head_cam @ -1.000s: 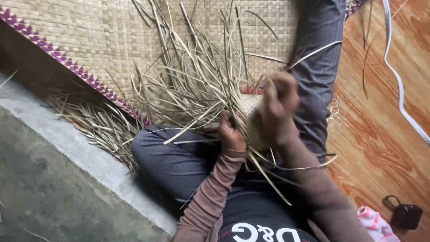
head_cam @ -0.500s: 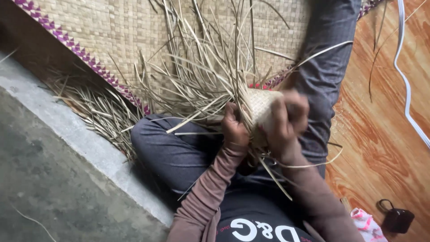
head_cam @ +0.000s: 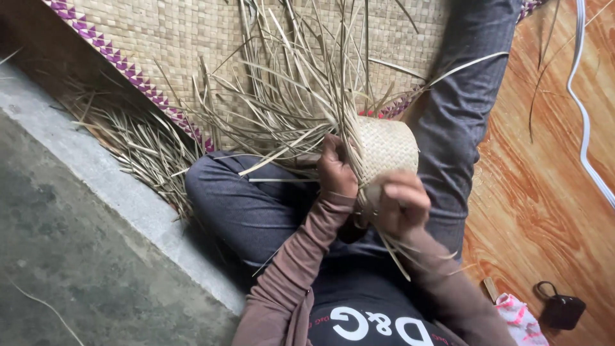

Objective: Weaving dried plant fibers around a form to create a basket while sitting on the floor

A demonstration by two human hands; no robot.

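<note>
A small half-woven straw basket (head_cam: 386, 148) rests on my lap, its flat base turned toward the right. Many long loose straw strips (head_cam: 291, 90) fan out from its open end over the mat. My left hand (head_cam: 336, 169) grips the basket's side among the strips. My right hand (head_cam: 400, 204) is blurred and closed on the basket's near edge, with a few strips trailing below it. My legs in dark trousers lie under the work.
A large woven mat (head_cam: 160, 45) with a purple patterned border covers the floor ahead. A heap of loose straw (head_cam: 138, 144) lies by a concrete step (head_cam: 122, 198). On the wooden floor at right are a white cable (head_cam: 582, 109), a small black object (head_cam: 562, 310) and a pink patterned cloth (head_cam: 520, 318).
The basket has been turned so its woven base now faces right. My right hand has dropped from above the basket to its near edge. My left hand has kept its hold.
</note>
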